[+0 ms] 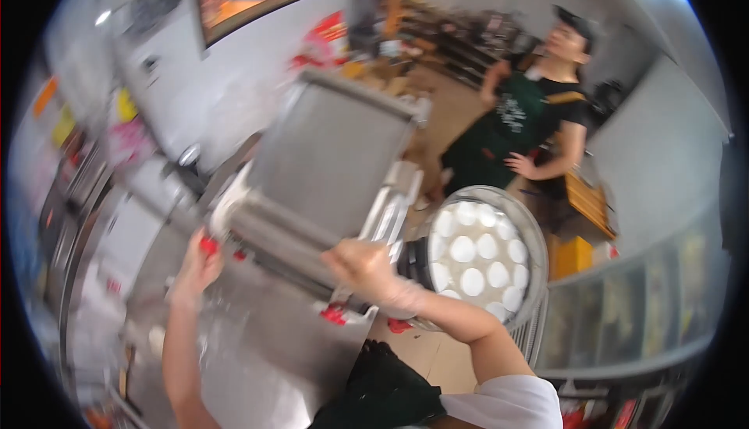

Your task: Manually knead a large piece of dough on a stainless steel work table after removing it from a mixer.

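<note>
A wide flat steel tray [331,148] slants across the middle, set on a boxy metal appliance with a rounded front bar [281,234]. My left hand [195,267] is closed around a red knob [208,245] at the appliance's front left corner. Closed like a fist, my right hand [363,270] lies at the front right edge of the appliance; what its fingers hold is hidden and blurred. Below that hand another red knob [334,314] sticks out on a metal fitting. A clear glove or cuff seems to cover my right wrist.
To the right stands a large round pan [538,253] with several white round pieces [463,249] in it. A person in a dark green apron [503,121] stands beyond. A steel worktop [242,351] lies below my hands; a glass-fronted cabinet [632,312] lines the right.
</note>
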The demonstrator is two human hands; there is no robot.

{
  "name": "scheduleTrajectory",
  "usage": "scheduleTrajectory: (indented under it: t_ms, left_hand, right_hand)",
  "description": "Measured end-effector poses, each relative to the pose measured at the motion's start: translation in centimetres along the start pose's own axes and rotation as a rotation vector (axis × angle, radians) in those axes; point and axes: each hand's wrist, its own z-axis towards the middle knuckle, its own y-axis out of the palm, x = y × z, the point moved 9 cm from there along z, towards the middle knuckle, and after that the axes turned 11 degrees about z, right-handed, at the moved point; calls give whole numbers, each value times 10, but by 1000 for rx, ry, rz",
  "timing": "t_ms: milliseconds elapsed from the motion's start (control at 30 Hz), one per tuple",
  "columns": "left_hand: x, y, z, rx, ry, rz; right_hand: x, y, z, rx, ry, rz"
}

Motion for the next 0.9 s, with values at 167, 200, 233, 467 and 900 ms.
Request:
scheduleTrajectory:
  t_ms: [167,200,233,467,900]
  left_hand:
    - [39,-10,-46,666,413,779]
    - [62,9,-71,935,675,1179]
    - [67,35,-83,1036,830,1546]
    - [70,41,-66,712,942,1709]
    - [66,13,-64,764,630,1281]
  right_hand:
    - [5,10,-1,-61,76,27]
    - [5,8,0,-37,75,30]
    - [5,8,0,-40,87,43]
    - [5,6,-1,-39,117,50]
    - [6,6,-1,-34,123,31]
